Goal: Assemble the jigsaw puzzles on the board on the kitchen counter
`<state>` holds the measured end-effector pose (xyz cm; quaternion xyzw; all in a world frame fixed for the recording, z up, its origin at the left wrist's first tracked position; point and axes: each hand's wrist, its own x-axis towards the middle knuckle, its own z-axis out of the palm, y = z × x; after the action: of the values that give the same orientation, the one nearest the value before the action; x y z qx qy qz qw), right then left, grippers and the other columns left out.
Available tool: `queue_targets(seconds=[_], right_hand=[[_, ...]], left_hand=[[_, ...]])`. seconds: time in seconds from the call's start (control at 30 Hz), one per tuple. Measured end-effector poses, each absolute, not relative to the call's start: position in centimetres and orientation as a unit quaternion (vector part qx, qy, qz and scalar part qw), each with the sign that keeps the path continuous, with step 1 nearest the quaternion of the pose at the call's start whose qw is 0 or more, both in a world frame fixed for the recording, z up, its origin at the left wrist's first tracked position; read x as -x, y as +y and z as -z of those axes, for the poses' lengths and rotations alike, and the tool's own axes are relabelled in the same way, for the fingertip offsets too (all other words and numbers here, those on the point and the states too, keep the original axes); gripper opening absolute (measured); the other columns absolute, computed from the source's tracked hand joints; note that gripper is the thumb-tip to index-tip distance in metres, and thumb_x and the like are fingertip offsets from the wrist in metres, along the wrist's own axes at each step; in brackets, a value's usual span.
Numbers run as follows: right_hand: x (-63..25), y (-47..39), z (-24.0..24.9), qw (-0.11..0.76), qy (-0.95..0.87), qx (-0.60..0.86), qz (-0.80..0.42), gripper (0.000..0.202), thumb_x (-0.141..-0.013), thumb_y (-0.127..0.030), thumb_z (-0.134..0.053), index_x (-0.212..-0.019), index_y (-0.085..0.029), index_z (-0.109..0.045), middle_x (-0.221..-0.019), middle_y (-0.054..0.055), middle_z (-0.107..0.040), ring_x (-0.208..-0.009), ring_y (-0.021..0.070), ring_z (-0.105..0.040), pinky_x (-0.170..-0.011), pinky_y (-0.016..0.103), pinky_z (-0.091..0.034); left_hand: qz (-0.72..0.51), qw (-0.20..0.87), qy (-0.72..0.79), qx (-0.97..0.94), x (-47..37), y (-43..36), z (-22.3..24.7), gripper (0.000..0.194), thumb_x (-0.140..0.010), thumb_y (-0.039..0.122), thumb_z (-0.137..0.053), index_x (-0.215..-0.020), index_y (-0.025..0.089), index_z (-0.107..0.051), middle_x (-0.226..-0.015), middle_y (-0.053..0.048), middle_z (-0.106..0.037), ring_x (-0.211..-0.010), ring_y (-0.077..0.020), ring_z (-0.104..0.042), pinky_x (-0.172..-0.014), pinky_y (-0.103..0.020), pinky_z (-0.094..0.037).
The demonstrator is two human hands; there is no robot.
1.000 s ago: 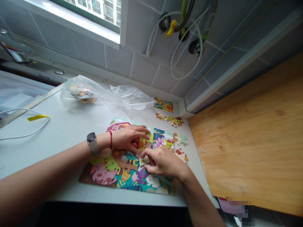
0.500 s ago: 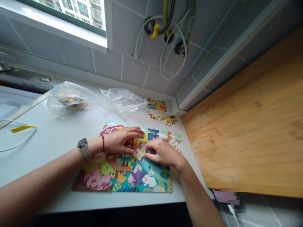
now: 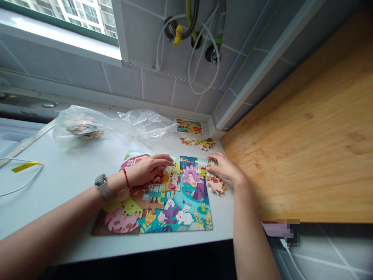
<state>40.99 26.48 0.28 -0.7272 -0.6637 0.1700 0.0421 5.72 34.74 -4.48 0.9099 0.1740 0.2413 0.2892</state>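
Reaching to the right edge of the farm puzzle point(image 3: 190, 190), my right hand point(image 3: 223, 167) has left the middle, where it was working half a second ago. Its thumb and fingers stand partly apart around a brown-and-green piece point(image 3: 215, 162), which they partly cover; I cannot tell whether they have hold of it. Just beside my fingers is the piece with a red car point(image 3: 203, 168), and near my wrist lies a loose brown-and-white piece point(image 3: 215, 186). My left hand point(image 3: 145, 171) stays palm down over the upper middle, fingers loosely extended; a pale piece point(image 3: 169, 169) shows by its fingertips, but whether these grip it is hidden. With the right hand withdrawn, the peacock and the cow's face are exposed, and the pale piece seen earlier below the cow is gone from that spot. I judge that attention has passed from the middle to the right border. The puzzle lies flat on the tabletop point(image 3: 67, 171), with a cluster of loose pieces point(image 3: 206, 144) and a picture card point(image 3: 189, 126) behind it and a plastic bag point(image 3: 78, 128) to the left.
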Motion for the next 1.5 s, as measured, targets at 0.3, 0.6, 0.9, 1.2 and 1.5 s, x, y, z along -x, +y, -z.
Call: queue_targets(seconds=[0.3, 0.6, 0.9, 1.2, 1.5], right_hand=[[-42.2, 26.3, -0.3, 0.05, -0.633, 0.749, -0.188, 0.052, -0.078, -0.035, -0.088, -0.126, -0.018, -0.073, -0.127, 0.015, -0.07, -0.117, 0.0309, -0.069, -0.103, 0.039, -0.054], [-41.8, 26.4, -0.5, 0.053, -0.603, 0.781, -0.152, 0.046, -0.08, -0.04, -0.087, -0.12, -0.022, -0.076, -0.13, 0.015, -0.069, -0.124, 0.0341, -0.066, -0.107, 0.044, -0.051], [-40.9, 26.8, 0.5, 0.085, -0.733, 0.632, -0.236, 0.095, -0.065, -0.041, -0.097, -0.151, -0.028, -0.058, -0.161, 0.01, -0.051, -0.152, 0.036, -0.042, -0.127, 0.049, -0.033], [-38.5, 26.3, -0.4, 0.088, -0.75, 0.616, -0.225, 0.077, -0.069, -0.033, -0.095, -0.141, -0.027, -0.067, -0.15, 0.01, -0.061, -0.143, 0.0362, -0.051, -0.122, 0.048, -0.04], [-37.8, 26.0, -0.4, 0.083, -0.76, 0.608, -0.216, 0.073, -0.07, -0.038, -0.095, -0.137, -0.027, -0.07, -0.145, 0.009, -0.063, -0.136, 0.0357, -0.056, -0.115, 0.046, -0.045]], left_hand=[[-0.22, 0.235, 0.164, -0.932, -5.7, 34.0, 3.6, 0.031, -0.105, 0.033, -0.057, -0.132, 0.023, -0.07, -0.139, -0.011, -0.066, -0.123, -0.0243, -0.069, -0.108, -0.04, -0.058], [-0.209, 0.19, 0.16, -0.946, -5.8, 33.9, 3.2, 0.03, -0.105, 0.041, -0.06, -0.128, 0.025, -0.07, -0.136, -0.011, -0.067, -0.132, -0.0295, -0.061, -0.112, -0.05, -0.055], [-0.187, 0.16, 0.193, -0.95, -5.7, 34.0, 3.3, 0.027, -0.103, 0.036, -0.061, -0.126, 0.027, -0.071, -0.138, -0.009, -0.066, -0.139, -0.0332, -0.055, -0.115, -0.056, -0.052], [-0.185, 0.157, 0.205, -0.948, -5.9, 33.8, 3.1, 0.027, -0.104, 0.039, -0.059, -0.125, 0.027, -0.072, -0.137, -0.011, -0.067, -0.135, -0.0307, -0.059, -0.113, -0.053, -0.054], [-0.188, 0.157, 0.206, -0.947, -5.9, 33.8, 3.1, 0.027, -0.105, 0.04, -0.06, -0.126, 0.028, -0.072, -0.138, -0.01, -0.067, -0.133, -0.0301, -0.06, -0.11, -0.052, -0.055]])
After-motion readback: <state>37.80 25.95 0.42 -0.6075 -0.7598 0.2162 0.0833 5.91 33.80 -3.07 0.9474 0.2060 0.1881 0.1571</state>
